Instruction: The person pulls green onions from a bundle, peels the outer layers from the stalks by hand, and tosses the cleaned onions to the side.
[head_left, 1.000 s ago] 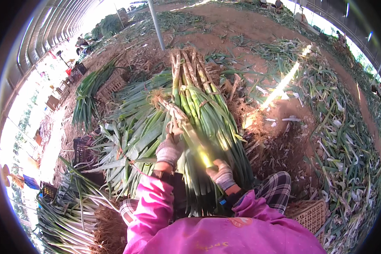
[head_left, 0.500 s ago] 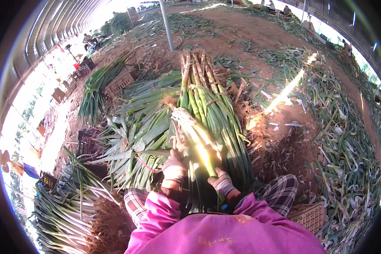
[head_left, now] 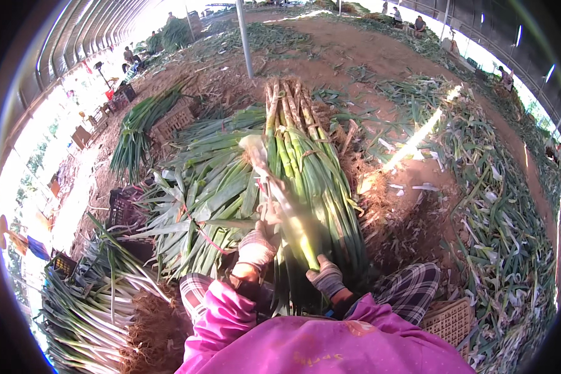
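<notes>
A thick green onion (head_left: 292, 215) lies slantwise before me, its pale root end pointing away and its green end toward my lap. My right hand (head_left: 325, 276), in a greyish glove, is closed around the green end. My left hand (head_left: 257, 245), also gloved, has its fingers bent against the left side of the stalk; the fingertips are partly blurred. Under the stalk spreads a big bundle of green onions (head_left: 330, 199), roots at the far end. More leafy green onions (head_left: 212, 193) lie to the left, with a thin red tie by my left hand.
Trimmed white-stemmed green onions (head_left: 93, 318) are heaped at lower left. Leaf scraps (head_left: 505, 230) cover the ground at right. A tan crate (head_left: 449, 321) stands by my right knee, another crate (head_left: 171, 121) farther off at left. A metal post (head_left: 244, 40) rises behind; several people sit far back.
The green onion's root end has swung up and slightly left. My left hand has shifted slightly right along the stalk. The right hand keeps its hold, slightly lower.
</notes>
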A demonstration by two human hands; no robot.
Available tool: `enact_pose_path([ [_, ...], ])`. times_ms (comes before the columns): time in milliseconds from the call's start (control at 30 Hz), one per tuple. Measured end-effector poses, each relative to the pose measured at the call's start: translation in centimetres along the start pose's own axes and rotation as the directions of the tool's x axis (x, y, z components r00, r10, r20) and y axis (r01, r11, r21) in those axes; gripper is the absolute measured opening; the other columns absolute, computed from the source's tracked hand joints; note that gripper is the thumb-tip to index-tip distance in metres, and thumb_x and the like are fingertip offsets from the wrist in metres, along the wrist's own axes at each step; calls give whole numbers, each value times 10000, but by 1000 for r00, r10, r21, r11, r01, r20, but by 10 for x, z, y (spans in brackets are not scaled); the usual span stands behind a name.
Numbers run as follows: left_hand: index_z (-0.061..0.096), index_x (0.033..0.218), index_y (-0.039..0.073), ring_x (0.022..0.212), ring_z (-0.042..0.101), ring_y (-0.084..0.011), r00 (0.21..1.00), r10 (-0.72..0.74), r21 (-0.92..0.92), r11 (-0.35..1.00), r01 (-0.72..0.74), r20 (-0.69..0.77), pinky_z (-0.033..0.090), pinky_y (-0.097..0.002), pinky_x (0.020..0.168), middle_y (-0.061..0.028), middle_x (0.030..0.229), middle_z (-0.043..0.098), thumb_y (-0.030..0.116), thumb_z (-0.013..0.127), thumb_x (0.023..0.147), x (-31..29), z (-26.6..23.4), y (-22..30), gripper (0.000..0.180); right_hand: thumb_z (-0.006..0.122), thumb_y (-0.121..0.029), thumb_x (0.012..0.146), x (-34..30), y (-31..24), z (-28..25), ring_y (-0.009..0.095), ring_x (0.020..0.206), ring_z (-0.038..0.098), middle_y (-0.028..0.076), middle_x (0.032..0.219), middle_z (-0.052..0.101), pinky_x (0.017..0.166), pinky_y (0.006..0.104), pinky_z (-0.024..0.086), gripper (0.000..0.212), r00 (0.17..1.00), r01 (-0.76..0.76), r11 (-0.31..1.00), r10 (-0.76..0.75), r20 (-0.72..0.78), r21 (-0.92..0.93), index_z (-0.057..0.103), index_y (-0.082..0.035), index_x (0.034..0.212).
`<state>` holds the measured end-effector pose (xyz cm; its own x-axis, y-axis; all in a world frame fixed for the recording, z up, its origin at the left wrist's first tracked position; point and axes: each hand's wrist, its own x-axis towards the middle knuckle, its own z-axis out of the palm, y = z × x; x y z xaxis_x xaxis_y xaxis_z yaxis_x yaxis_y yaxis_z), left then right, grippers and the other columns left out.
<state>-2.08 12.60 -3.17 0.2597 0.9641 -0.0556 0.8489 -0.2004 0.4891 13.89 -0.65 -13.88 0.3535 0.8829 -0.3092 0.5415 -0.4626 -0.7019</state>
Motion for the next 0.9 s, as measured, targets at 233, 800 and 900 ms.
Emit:
enact_pose_path([
  [233, 536, 1142, 33, 811, 627, -348, 991, -68, -63, 995, 75, 111, 480, -400, 724, -204, 867, 637, 339, 588, 782, 27, -15, -13, 475, 629, -300, 659, -3, -7, 1, 381, 827, 593, 226, 868, 613, 752, 428, 468, 458, 990, 106, 987, -116, -85, -118, 534, -19, 1009],
  [800, 542, 1145, 37, 843, 623, -277, 991, 28, -320, 947, 15, 129, 468, -361, 764, -188, 919, 643, 240, 604, 811, 53, -29, -31, 396, 614, -137, 709, -4, 22, 2, 212, 627, 547, 119, 701, 546, 575, 336, 453, 301, 975, 223, 916, -205, -88, 333, 514, -29, 973],
  [900, 513, 1174, 11, 887, 623, -275, 995, 100, -184, 978, -95, 18, 463, -358, 788, -194, 975, 635, 232, 610, 803, 63, -16, -67, 443, 580, -44, 738, -23, -21, -30, 108, 549, 517, 25, 692, 521, 502, 269, 486, 194, 985, 159, 657, -157, -73, 737, 506, -74, 915],
])
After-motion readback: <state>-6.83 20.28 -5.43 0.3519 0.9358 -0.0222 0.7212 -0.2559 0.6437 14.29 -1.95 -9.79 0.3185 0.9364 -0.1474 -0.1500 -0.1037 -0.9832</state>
